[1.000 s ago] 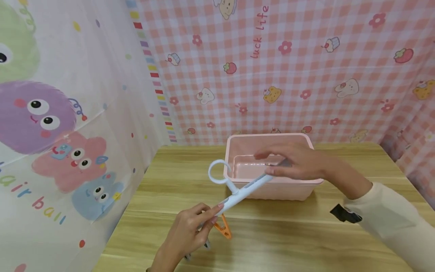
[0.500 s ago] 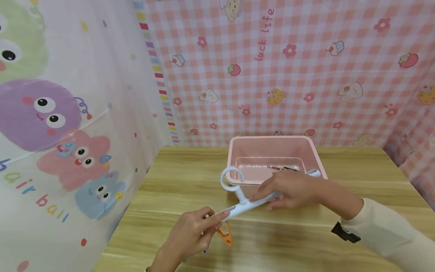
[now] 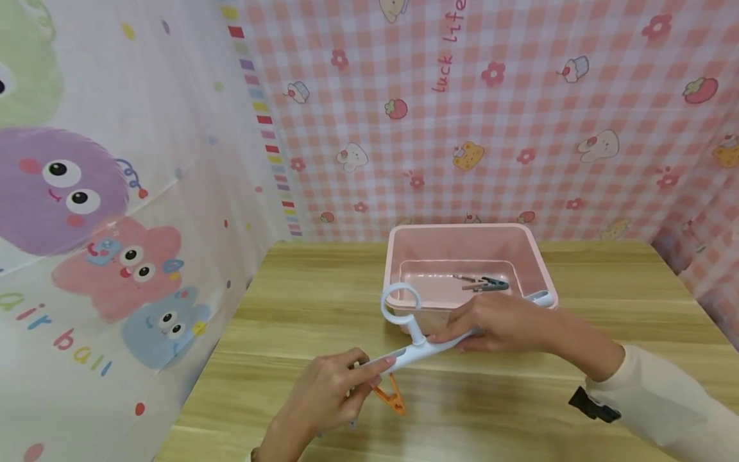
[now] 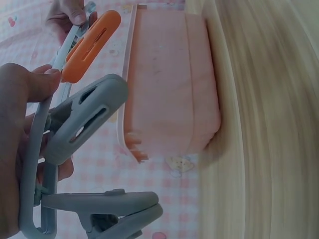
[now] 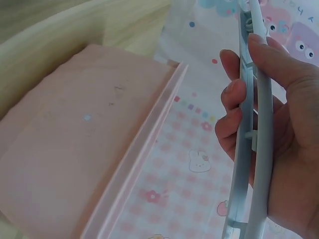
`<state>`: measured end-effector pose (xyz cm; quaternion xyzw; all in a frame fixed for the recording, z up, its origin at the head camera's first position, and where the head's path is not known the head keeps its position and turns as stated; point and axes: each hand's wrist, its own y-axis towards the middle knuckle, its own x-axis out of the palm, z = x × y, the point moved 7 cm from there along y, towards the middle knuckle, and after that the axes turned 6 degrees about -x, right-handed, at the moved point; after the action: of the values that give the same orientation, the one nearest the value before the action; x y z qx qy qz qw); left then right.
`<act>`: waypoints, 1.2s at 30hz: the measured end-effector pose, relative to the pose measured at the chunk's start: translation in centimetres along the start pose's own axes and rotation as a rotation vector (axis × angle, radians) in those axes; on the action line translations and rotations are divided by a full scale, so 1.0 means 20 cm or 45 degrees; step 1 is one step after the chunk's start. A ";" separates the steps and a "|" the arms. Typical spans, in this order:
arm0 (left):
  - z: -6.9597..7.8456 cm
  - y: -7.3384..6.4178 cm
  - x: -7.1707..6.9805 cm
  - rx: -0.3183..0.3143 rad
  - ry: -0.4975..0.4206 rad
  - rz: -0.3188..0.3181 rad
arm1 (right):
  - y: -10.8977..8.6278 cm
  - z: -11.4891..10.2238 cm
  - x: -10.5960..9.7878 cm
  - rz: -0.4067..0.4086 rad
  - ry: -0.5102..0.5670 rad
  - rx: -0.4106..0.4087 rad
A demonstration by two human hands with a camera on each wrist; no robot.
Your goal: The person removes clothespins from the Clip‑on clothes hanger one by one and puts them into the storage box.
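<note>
A pale blue clothes hanger [image 3: 426, 350] with a ring-shaped hook slants over the front of a pink bin [image 3: 462, 236]. My left hand [image 3: 326, 393] holds its left part between thumb and fingers. My right hand [image 3: 499, 324] grips the right half, fingers curled round the bar in the right wrist view. From the hanger's left side hang an orange clothespin [image 4: 94, 44], a grey clothespin [image 4: 88, 117] and another grey clothespin [image 4: 104, 209]. In the head view my left hand mostly hides the grey ones.
Loose dark clothespins [image 3: 489, 284] lie on the bin's floor. The bin stands towards the back of a wooden table [image 3: 462, 410]. Behind it hangs a pink checked cloth [image 3: 519, 115], and a white cartoon-printed cloth [image 3: 196, 224] hangs at the left.
My right hand has come down from above the bin and left from the hanger's right end to grip nearer its middle. The hanger has tilted flatter and shifted right; the loose clothespins are now uncovered.
</note>
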<state>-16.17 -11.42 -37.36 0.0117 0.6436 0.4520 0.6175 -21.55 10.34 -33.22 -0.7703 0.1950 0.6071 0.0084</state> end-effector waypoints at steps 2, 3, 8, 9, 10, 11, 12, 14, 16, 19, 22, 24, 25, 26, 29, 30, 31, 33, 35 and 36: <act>0.01 0.00 0.01 0.009 -0.016 -0.002 | -0.02 -0.01 0.00 0.024 -0.009 -0.014; 0.01 0.01 0.01 0.009 -0.029 -0.002 | -0.03 -0.02 0.00 0.041 -0.017 -0.023; 0.02 0.03 0.03 -0.056 -0.104 -0.035 | -0.08 -0.06 -0.02 0.094 -0.077 -0.030; 0.02 0.03 0.03 -0.071 -0.115 -0.044 | -0.09 -0.06 -0.03 0.099 -0.085 -0.019; 0.02 0.04 0.04 -0.086 -0.115 -0.055 | -0.10 -0.06 -0.03 0.105 -0.095 -0.007; 0.02 0.05 0.04 -0.105 -0.124 -0.069 | -0.11 -0.07 -0.03 0.111 -0.094 0.009; 0.02 0.05 0.05 -0.126 -0.136 -0.088 | -0.12 -0.07 -0.04 0.121 -0.102 0.020; 0.02 0.06 0.06 -0.159 -0.155 -0.126 | -0.15 -0.08 -0.04 0.152 -0.127 0.017; 0.02 0.07 0.07 -0.185 -0.161 -0.168 | -0.17 -0.10 -0.04 0.188 -0.158 -0.007; 0.02 0.08 0.07 -0.196 -0.141 -0.212 | -0.21 -0.11 -0.04 0.242 -0.206 -0.058; 0.03 0.09 0.07 -0.185 -0.103 -0.208 | -0.24 -0.12 -0.05 0.277 -0.227 -0.097; 0.03 0.09 0.05 -0.183 -0.076 -0.173 | -0.26 -0.12 -0.04 0.291 -0.217 -0.113; 0.02 0.10 0.05 -0.184 -0.067 -0.148 | -0.27 -0.11 -0.04 0.295 -0.213 -0.113; 0.02 0.10 0.03 -0.183 -0.054 -0.118 | -0.28 -0.11 -0.04 0.299 -0.205 -0.106; 0.00 0.11 -0.02 -0.172 -0.025 0.004 | -0.32 -0.10 -0.04 0.313 -0.172 -0.062; -0.01 0.11 -0.04 -0.168 -0.023 0.049 | -0.34 -0.10 -0.04 0.324 -0.161 -0.045; -0.02 0.11 -0.07 -0.166 -0.021 0.092 | -0.36 -0.09 -0.04 0.338 -0.148 -0.033; -0.05 0.11 -0.12 -0.166 -0.040 0.181 | -0.40 -0.09 -0.05 0.373 -0.119 -0.026; -0.08 0.10 -0.17 -0.176 -0.067 0.265 | -0.43 -0.08 -0.05 0.421 -0.087 -0.036; -0.09 0.10 -0.19 -0.189 -0.088 0.306 | -0.45 -0.08 -0.06 0.440 -0.067 -0.040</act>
<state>-17.86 -13.45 -33.56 0.0586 0.5807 0.5683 0.5800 -17.42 18.64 -33.79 -0.7092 0.3149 0.6222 -0.1030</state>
